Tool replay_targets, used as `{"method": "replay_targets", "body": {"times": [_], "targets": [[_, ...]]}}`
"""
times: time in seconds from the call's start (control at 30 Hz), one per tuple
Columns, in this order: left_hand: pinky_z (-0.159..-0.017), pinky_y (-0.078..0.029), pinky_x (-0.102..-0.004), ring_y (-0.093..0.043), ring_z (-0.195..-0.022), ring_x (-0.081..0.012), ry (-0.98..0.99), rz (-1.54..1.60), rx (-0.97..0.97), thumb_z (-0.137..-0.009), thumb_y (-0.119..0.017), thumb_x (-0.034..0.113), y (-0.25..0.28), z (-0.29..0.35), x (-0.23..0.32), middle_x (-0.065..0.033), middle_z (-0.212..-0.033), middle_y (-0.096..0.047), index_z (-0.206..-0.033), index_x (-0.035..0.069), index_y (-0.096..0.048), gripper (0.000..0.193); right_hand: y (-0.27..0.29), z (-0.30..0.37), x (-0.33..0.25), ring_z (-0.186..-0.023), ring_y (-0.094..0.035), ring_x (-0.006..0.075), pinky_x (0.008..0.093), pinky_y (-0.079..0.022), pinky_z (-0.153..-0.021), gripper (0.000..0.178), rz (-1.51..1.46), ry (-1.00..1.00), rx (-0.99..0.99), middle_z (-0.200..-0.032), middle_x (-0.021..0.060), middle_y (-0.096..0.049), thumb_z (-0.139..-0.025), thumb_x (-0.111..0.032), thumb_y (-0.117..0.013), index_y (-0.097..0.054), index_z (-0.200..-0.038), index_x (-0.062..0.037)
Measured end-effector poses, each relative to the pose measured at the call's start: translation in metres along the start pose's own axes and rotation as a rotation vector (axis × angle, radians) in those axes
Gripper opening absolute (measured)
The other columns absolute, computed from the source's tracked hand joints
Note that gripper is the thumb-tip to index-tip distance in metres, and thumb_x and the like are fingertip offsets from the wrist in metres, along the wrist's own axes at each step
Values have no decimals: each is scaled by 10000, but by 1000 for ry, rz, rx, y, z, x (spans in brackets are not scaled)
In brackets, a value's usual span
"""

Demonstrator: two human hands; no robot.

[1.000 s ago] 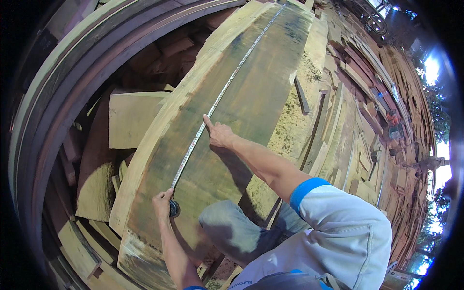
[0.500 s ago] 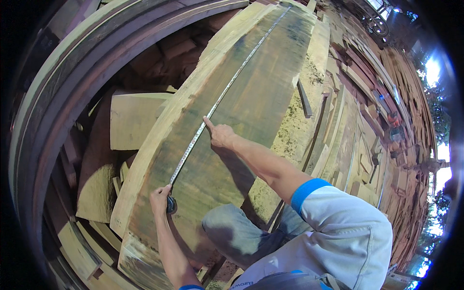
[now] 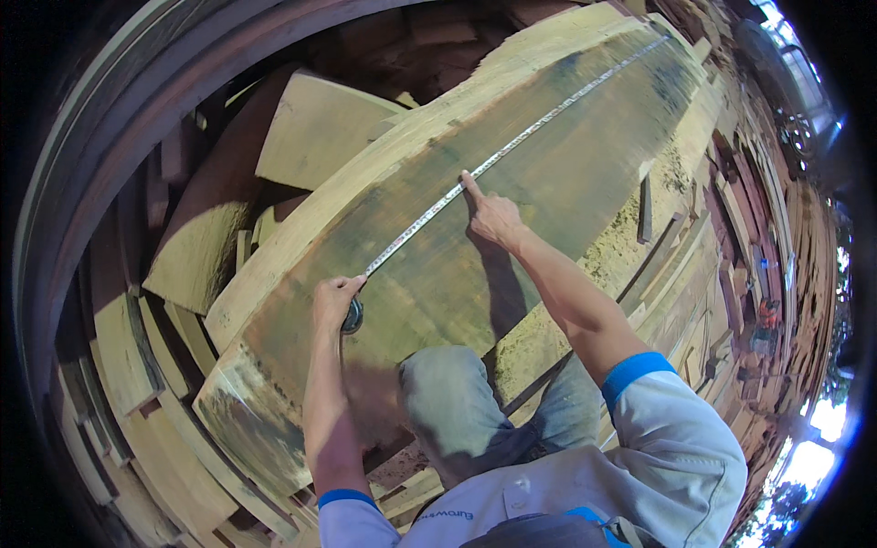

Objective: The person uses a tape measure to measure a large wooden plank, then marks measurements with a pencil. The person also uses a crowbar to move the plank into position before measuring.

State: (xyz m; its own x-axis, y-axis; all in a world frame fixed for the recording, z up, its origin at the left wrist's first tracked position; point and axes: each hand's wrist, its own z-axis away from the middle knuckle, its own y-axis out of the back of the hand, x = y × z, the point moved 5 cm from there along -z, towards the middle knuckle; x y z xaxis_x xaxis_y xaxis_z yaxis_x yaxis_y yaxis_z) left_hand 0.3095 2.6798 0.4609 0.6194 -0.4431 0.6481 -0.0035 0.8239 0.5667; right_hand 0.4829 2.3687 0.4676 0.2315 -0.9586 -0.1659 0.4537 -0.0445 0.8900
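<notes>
My left grip (image 3: 334, 300), left of centre in the frame, is closed at the near end of a tape measure (image 3: 353, 316), thumb and fingers at the white blade (image 3: 411, 232) just beside the dark, round case. How much of the case sits in the palm I cannot tell. My right grip (image 3: 496, 217), a little above the centre of the frame, sets its index finger on the blade; the other fingers look folded, and I cannot tell whether they close on anything.

The blade runs from the left grip toward the upper right of the frame, lying along the broad brown face of a thick wooden slab (image 3: 575, 173). I judge the tape measure to be light, its case rigid and best held in the palm. The blade is probably thin and springy, stiff lengthwise but easy to twist or kink, so I would press it flat with a fingertip and keep skin off its edges. It could slide sideways on the wood. The slab looks heavy and unyielding, too much for one hand; its pale, rough left edge seems the better hold, with splinters likely.

Farther out, a pale block (image 3: 320, 132) sits at upper left, stacked boards (image 3: 128, 352) fill the lower left, a dark stick (image 3: 646, 208) lies right of the slab, and the wearer's knees (image 3: 448, 379) show at lower centre.
</notes>
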Motion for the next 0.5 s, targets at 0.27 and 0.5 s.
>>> {"method": "replay_targets", "body": {"times": [0.27, 0.5], "targets": [[-566, -435, -328, -561, -563, -149, -50, -6, -11, -790, -723, 425, -2, -1, -4, -80, -591, -603, -722, 17, -703, 414, -14, -6, 5, -906, -648, 419, 479, -520, -801, 824, 77, 46, -11, -1023, 280, -627, -823, -169, -524, -125, -1543, -210], [-561, -436, -323, -551, -561, -143, -39, -23, -4, -798, -725, 428, 21, 15, -29, -87, -601, -612, -734, 3, -710, 430, -14, -10, 6, -931, -641, 431, 489, -510, -825, 829, 112, 70, -25, -1022, 286, -632, -816, -149, -519, -123, -1543, -189]]}}
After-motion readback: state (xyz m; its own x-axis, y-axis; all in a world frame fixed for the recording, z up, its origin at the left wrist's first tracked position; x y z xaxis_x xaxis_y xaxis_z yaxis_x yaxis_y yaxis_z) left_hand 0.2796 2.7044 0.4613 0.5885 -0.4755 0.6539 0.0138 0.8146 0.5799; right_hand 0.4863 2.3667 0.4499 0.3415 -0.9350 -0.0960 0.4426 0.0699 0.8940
